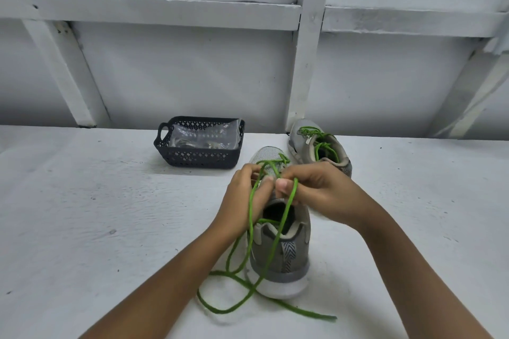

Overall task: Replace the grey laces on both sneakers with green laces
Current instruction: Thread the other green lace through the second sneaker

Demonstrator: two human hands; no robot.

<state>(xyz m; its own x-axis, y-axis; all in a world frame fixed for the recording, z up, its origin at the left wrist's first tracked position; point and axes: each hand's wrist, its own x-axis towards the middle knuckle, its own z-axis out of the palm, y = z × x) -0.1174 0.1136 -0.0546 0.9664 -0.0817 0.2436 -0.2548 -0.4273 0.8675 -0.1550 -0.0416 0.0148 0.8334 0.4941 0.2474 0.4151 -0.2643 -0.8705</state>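
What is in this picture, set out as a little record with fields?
doer: a person, bare hands
near sneaker: grey, heel toward the camera, partly laced in green
lace: green, loose ends trailing on the table by the heel
left hand: grips the lace over the near sneaker
right hand: grips the lace beside it
far sneaker: grey, already has green lacing
basket: dark, holds a clear bag; contents unclear

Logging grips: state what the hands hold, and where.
Left hand and right hand each pinch a green lace strand just above the near sneaker's eyelets.
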